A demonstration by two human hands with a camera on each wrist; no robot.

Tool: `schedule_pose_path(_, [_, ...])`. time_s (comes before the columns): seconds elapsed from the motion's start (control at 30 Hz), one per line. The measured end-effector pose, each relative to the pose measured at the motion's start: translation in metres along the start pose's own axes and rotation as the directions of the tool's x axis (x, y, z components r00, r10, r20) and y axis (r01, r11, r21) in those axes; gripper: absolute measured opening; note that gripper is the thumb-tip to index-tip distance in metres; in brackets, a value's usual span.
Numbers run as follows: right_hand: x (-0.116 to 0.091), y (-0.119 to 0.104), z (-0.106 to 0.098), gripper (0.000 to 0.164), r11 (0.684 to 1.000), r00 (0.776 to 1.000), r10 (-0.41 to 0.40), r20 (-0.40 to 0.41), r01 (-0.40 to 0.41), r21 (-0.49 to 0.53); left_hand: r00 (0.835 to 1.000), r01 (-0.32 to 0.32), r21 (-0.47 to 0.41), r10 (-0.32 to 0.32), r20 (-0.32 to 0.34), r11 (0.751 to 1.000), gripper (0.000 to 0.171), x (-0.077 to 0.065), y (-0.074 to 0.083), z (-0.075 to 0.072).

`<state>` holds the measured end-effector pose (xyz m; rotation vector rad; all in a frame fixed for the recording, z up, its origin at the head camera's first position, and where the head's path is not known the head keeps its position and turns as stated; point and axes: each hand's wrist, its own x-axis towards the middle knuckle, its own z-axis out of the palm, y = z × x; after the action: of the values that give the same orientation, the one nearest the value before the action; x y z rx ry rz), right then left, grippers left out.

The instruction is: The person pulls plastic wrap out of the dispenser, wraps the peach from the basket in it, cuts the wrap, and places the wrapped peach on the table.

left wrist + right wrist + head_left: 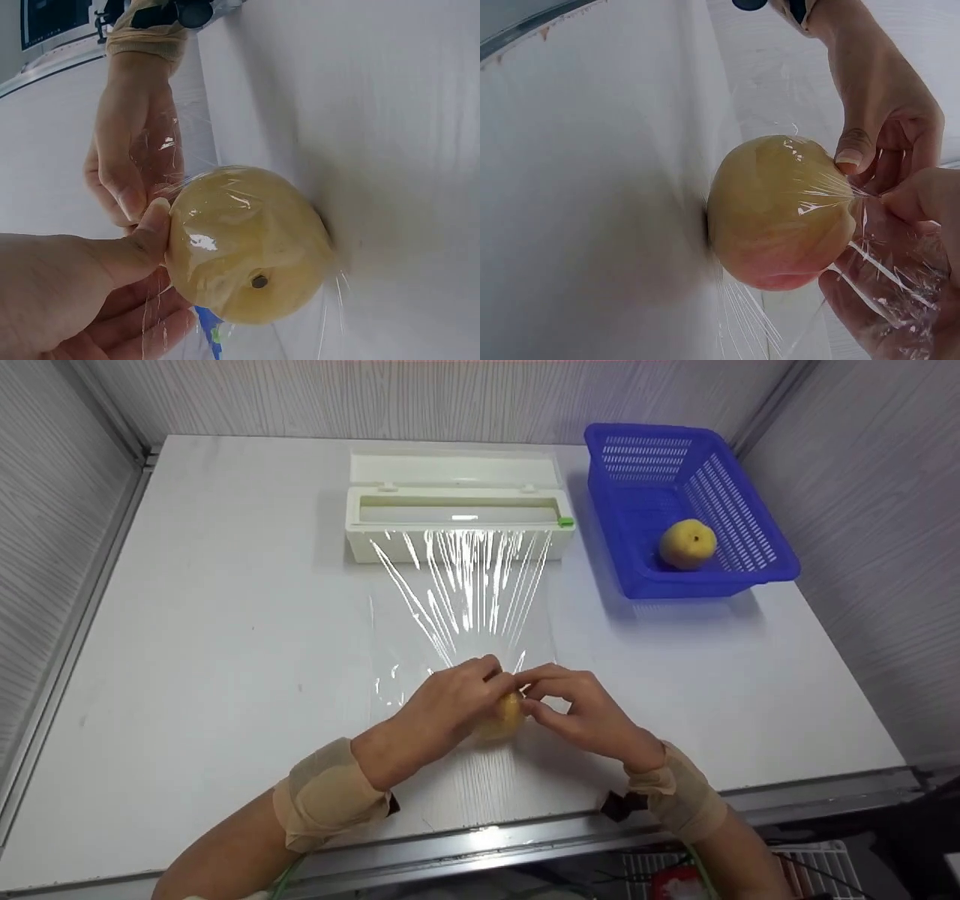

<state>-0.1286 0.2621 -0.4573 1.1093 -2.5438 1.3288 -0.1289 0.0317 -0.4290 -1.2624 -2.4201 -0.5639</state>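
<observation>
A yellow peach with a pink blush (780,217) rests on the table, wrapped in clear cling film (469,585). The film stretches from a white dispenser box (457,544) down to the fruit. My left hand (446,701) is at the peach's top, its thumb (154,225) against the wrapped fruit and its curled fingers at the gathered film. Opposite it, my right hand (581,709) pinches film drawn to a point above the peach. In the head view the hands partly hide the peach.
A blue plastic basket (626,540) at the back right holds another yellow peach (688,544). The dispenser's lid (454,469) is raised, and a green slider (565,522) sits at its right end. The table's front edge (480,840) runs close below the hands.
</observation>
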Motion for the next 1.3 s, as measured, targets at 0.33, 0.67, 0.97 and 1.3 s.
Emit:
schedule_pose_path(0.33, [0.011, 0.017, -0.009, 0.008, 0.984, 0.986, 0.16, 0.049, -0.163, 0.074, 0.996, 0.067, -0.219, -0.051, 0.075, 0.974, 0.018, 0.014, -0.017, -0.004])
schedule_pose_path(0.67, [0.018, 0.039, -0.011, 0.016, 0.966, 0.965, 0.258, 0.05, -0.259, 0.02, 0.971, 0.182, -0.291, -0.125, 0.205, 0.939, 0.022, 0.028, -0.029, -0.01])
schedule_pose_path(0.97, [0.021, 0.056, -0.004, 0.014, 0.969, 0.97, 0.234, -0.073, -0.238, -0.062, 0.966, 0.211, -0.326, -0.146, 0.212, 0.921, 0.018, 0.034, -0.036, -0.005])
schedule_pose_path(1.3, [0.022, 0.013, -0.006, 0.024, 0.915, 0.961, -0.124, -0.247, 0.014, -0.404, 0.941, 0.302, -0.412, -0.197, 0.276, 0.86, 0.021, 0.039, -0.05, -0.002])
